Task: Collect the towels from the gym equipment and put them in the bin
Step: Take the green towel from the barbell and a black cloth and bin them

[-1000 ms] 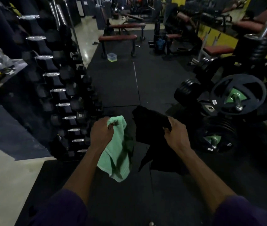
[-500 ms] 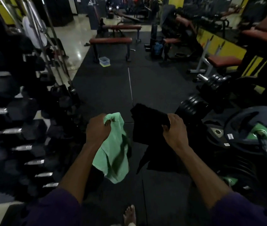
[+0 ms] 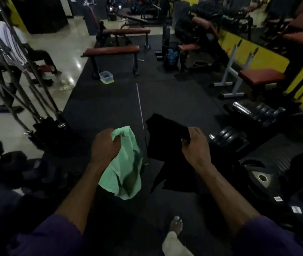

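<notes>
Fingers [image 3: 116,143] of the left hand [image 3: 105,147] are curled round the green towel [image 3: 123,174], those of the right hand [image 3: 196,146] round the black towel [image 3: 165,137]. The mat [image 3: 106,108] has been walked along, so the mesh bin [image 3: 172,54] at twelve o'clock is brought nearer; only the drop-off is judged left for these two.

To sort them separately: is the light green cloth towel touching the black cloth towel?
Apart. The head view shows a pale floor seam between the green towel and the black towel.
</notes>
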Tool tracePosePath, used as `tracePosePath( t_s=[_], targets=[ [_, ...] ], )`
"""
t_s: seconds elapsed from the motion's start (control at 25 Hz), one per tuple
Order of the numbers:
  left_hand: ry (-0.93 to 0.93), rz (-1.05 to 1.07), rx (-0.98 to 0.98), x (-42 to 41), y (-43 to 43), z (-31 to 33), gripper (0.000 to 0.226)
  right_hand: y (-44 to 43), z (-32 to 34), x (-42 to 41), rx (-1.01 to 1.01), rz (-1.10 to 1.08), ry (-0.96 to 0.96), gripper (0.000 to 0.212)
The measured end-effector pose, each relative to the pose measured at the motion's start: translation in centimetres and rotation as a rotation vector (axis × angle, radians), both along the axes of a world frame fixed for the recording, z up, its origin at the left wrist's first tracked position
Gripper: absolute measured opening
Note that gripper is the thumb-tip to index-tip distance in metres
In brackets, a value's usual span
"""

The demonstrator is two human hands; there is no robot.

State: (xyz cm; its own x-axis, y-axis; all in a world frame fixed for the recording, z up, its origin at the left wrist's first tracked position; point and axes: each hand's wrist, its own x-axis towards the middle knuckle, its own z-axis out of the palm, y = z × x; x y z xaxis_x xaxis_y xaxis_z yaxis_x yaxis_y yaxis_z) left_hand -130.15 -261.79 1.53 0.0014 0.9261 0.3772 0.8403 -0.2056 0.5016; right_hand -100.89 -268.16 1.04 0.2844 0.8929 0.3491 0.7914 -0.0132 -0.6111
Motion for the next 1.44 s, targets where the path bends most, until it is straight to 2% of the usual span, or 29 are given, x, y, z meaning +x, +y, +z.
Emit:
tracePosePath(
  t_s=[0.4, 0.88, 1.04, 1.28, 1.44],
  targets=[
    [-0.069, -0.005, -0.024, 9.0, 27.9, 0.8, 0.012, 29.2, 1.4, 8.9, 0.026, 0.008, 0.029, 0.014],
    [-0.078, -0.034, 0.020, 14.7, 64.6, 0.2, 0.012, 64.9, -0.8, 15.0, -0.007, -0.014, -0.026, 0.005],
    [-0.100, -0.038, 0.002, 16.2, 75.7, 0.4, 0.012, 75.8, -0.8, 15.8, -0.035, -0.031, -0.022, 0.010],
    [-0.041, -0.047, 0.006, 19.1, 95.6, -1.3, 0.007, 95.4, -2.2, 18.4, -0.022, -0.004, 0.014, 0.006],
    [-0.051, -0.070, -0.024, 21.3, 107.8, -1.6, 0.007, 107.5, -2.4, 20.6, -0.062, -0.031, 0.082, 0.014]
  ],
)
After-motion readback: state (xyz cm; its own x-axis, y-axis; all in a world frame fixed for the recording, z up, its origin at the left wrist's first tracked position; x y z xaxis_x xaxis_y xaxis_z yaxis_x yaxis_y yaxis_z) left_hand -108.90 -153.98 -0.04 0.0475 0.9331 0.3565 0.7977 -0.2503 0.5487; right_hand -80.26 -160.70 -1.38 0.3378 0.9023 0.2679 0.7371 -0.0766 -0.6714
